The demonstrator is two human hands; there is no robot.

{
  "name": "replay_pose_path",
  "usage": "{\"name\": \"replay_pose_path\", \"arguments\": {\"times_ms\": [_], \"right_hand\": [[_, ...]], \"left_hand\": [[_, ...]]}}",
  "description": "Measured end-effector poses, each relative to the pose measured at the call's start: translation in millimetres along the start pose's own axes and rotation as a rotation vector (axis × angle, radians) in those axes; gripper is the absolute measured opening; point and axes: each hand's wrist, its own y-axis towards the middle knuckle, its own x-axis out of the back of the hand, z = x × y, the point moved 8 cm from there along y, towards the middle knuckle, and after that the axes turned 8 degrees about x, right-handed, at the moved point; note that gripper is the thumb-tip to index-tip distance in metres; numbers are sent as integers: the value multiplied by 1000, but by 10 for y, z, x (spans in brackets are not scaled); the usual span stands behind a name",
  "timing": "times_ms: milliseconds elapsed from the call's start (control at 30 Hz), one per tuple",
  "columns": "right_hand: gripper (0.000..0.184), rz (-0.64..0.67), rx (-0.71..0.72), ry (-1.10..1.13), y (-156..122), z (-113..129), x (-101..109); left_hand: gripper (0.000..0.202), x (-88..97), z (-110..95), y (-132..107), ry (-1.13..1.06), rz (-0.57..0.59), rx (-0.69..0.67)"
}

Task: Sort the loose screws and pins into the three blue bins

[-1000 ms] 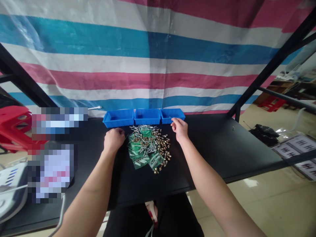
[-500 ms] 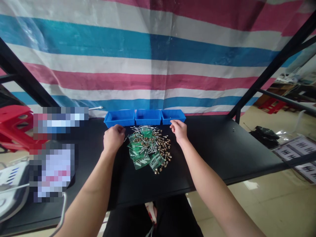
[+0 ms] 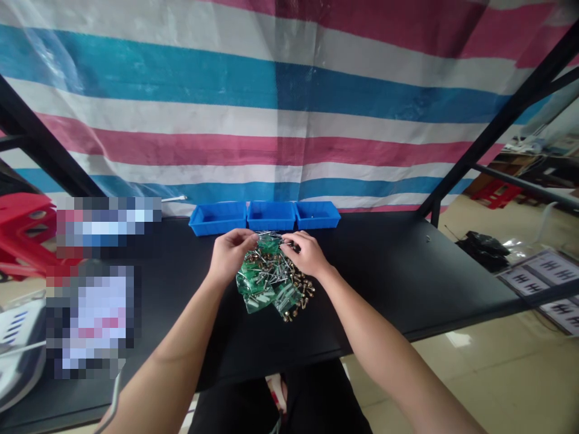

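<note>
Striped sheeting [image 3: 298,141] in red, white and blue hangs behind a black bench [image 3: 384,271], with dark metal posts rising at both sides. Along the back of the bench stand three blue trays [image 3: 271,225] side by side, and a small pale speck shows in the right-hand tray [image 3: 318,223].

In front of them, between the person's forearms, lies a mixed heap: silver screws [image 3: 278,274] around the middle, brass-coloured bolts [image 3: 309,290] mostly along the right edge, green packets [image 3: 248,283] chiefly on the left and at the front. Both hands are at its far end. The left hand [image 3: 230,256] has its thumb and forefinger drawn close together by the top packet; whether anything is pinched there I cannot tell. The right hand [image 3: 307,253] curves over the upper right of the heap, fingers bent and thumb a little apart — what its tips touch is partly hidden, so I cannot say if it grips a piece.

Because screws and bolts lie tangled, a pinch could easily bring up the wrong kind or drag neighbours along. The packets look slick and loose, so a tug on one might slide pieces across the bench. With the hands this near each other, a knuckle could also scatter the bolts at the edge.
</note>
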Motion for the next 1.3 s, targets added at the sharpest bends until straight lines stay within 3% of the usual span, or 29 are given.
{"name": "replay_pose_path", "arguments": {"times_ms": [200,467,667,867,1000,1300], "right_hand": [[19,79,102,30,0,231,-82],[17,-10,88,110,-2,241,-48],[22,17,-31,235,-7,204,-70],[23,12,-203,455,-50,30,-129],[20,-78,-318,574,-62,-144,-111],[20,-475,-680,779,-178,-686,20]], "left_hand": [[35,-167,-19,-83,-79,91,35],[36,-227,-45,-125,-98,143,61],[42,-229,28,-89,-2,136,52],[43,-214,57,-78,232,80,-36],[41,-123,-3,-80,230,-5,-68],[47,225,-14,-23,293,-263,-22]]}}
